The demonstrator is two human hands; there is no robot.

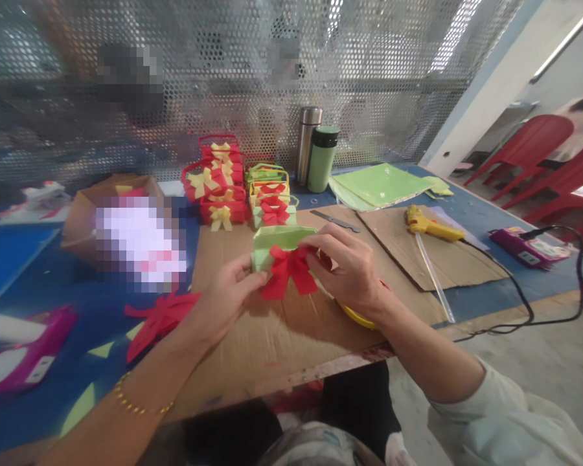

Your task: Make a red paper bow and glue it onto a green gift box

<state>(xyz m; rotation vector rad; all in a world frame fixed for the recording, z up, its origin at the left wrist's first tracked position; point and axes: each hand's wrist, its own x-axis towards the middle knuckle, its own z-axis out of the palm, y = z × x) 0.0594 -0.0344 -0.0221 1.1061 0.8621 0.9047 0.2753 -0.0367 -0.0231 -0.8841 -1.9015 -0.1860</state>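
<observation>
A small light green paper box (279, 238) is held above the cardboard sheet (252, 353), a red bow (291, 275) on its near side. My left hand (230, 288) pinches the box at its left edge, thumb in front beside the bow. At the upper right of the bow, the fingers of my right hand (347, 265) are closed on the red material; the fingertips are partly hidden. Below my right hand lies a yellow curved thing (357, 316), mostly covered. Red cut pieces (162, 320) lie left of the cardboard, beside my left forearm.
Finished red baskets (221, 181) and green ones (272, 200) with bows stand behind. A yellow glue gun (434, 226) with a black cable rests on cardboard at right. Two flasks (323, 158), green sheets (383, 183), a metal strip (335, 221) and a brown box (82, 220) surround the workspace.
</observation>
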